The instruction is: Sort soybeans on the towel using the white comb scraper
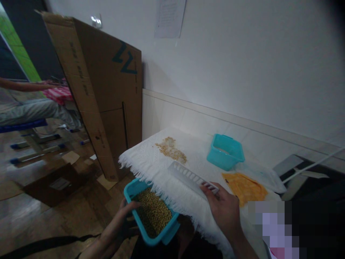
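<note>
My left hand (121, 225) grips the near left rim of a teal plastic container (145, 233), its thumb over the edge. The container is held just below the table's fringed front edge, and yellowish soybeans (155, 208) lie in it. My right hand (225, 210) is closed round one end of a long pale plastic strip with slots (188, 176). The strip rests on or hovers just above the white cloth (145, 162); I cannot tell which. Beyond it lies a small heap of soybeans mixed with whitish grains (172, 149).
A second teal container (225, 153) stands by the wall. An orange cloth (245, 187) and a clear plastic lid or bag (265, 176) lie to its right. A tall cardboard box (107, 90) stands left of the table. Farther left sits another person (35, 108).
</note>
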A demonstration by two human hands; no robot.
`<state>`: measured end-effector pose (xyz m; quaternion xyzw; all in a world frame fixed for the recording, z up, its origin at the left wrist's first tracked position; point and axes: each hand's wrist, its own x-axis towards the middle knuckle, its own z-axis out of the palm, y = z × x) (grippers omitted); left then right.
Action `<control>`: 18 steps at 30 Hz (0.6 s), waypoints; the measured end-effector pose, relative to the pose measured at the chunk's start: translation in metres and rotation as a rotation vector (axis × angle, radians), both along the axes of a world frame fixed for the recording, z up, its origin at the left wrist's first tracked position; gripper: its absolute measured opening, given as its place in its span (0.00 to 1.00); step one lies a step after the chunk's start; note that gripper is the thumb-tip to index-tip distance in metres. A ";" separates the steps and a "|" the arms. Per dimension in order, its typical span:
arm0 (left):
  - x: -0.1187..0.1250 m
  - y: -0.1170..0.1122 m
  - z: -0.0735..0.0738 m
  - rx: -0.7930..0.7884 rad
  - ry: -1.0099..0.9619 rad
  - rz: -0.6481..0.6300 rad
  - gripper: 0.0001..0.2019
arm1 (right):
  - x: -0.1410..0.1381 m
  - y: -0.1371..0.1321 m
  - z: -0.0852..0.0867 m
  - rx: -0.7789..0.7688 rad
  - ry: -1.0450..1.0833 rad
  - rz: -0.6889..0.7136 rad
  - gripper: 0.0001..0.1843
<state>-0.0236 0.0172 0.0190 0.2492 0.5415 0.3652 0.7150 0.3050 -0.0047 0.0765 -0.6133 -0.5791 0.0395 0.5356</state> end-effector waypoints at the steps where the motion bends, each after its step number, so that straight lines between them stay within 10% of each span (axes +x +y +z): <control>1: 0.001 0.000 0.000 0.005 0.007 0.006 0.44 | 0.005 0.004 0.000 -0.024 0.034 -0.008 0.28; 18: 0.002 0.007 -0.010 -0.059 -0.017 0.063 0.47 | 0.078 0.089 -0.001 -0.073 0.288 -0.010 0.36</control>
